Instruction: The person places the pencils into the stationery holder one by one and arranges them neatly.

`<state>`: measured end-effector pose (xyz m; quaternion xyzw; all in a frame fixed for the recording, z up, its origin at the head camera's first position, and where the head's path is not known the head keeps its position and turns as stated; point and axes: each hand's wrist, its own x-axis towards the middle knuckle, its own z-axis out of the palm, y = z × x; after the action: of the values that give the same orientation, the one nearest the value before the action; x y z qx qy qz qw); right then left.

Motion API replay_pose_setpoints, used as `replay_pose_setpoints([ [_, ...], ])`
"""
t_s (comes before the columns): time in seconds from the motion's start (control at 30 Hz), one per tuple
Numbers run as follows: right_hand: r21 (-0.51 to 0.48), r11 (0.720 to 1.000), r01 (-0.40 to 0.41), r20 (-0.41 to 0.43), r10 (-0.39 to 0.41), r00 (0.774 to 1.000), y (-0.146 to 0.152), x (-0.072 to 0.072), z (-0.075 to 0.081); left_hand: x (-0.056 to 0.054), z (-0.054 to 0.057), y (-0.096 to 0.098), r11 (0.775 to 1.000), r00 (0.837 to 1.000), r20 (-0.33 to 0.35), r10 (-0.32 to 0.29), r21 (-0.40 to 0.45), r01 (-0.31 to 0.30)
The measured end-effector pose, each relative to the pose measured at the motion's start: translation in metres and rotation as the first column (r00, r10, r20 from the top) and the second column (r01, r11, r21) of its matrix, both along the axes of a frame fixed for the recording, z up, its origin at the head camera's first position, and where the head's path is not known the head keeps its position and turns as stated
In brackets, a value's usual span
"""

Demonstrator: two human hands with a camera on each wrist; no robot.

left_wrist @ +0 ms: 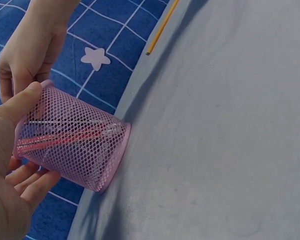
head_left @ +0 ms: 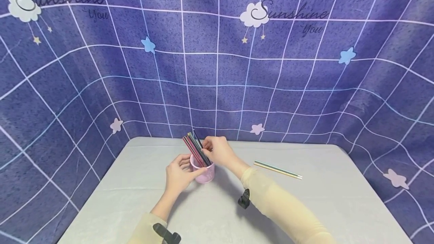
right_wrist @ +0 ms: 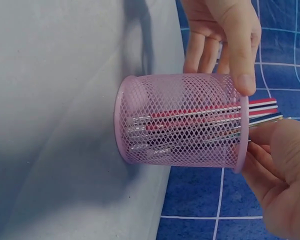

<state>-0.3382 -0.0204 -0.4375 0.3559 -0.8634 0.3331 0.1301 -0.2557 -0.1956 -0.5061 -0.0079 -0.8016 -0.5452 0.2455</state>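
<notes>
A pink mesh pen holder (head_left: 205, 176) stands upright on the table, with several pencils (head_left: 196, 150) leaning out of its top to the left. My left hand (head_left: 179, 175) grips the holder near its rim, thumb on the near side and fingers round the far left side. At the opening, my right hand (head_left: 218, 150) has its fingers curled against the pencils and pinches some of them; its fingertips are partly hidden. Through the mesh in the right wrist view, red, white and dark pencil shafts (right_wrist: 190, 117) slant inside the holder (right_wrist: 180, 87).
To the right on the grey-white table (head_left: 322, 206), a couple of pencils (head_left: 278, 170), one green and one yellow, lie side by side. A blue-purple gridded curtain (head_left: 217, 67) with stars and clouds hangs behind the table and at both sides.
</notes>
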Motion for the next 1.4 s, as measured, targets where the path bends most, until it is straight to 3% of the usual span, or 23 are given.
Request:
replay_pose_setpoints([
  [0.53, 0.07, 0.997, 0.022, -0.063, -0.017, 0.998, -0.011, 0.003, 0.001, 0.001, 0.002, -0.001, 1.0, 1.0, 0.008, -0.001, -0.007, 0.001],
  [0.87, 0.073, 0.997, 0.006, -0.034, -0.003, 0.999, -0.011, 0.005, 0.003, 0.0, 0.0, 0.0, 1.0, 1.0, 0.016, 0.004, 0.004, -0.004],
  [1.13, -0.001, 0.999, 0.053, -0.051, -0.053, 0.997, 0.025, -0.008, 0.028, 0.001, 0.003, 0.001, 0.999, 1.0, 0.025, 0.003, 0.032, -0.003],
  [1.4, 0.024, 0.992, 0.121, -0.079, -0.119, 0.99, 0.088, -0.025, 0.048, 0.001, 0.002, 0.001, 0.999, 0.999, 0.038, 0.003, 0.033, -0.005],
])
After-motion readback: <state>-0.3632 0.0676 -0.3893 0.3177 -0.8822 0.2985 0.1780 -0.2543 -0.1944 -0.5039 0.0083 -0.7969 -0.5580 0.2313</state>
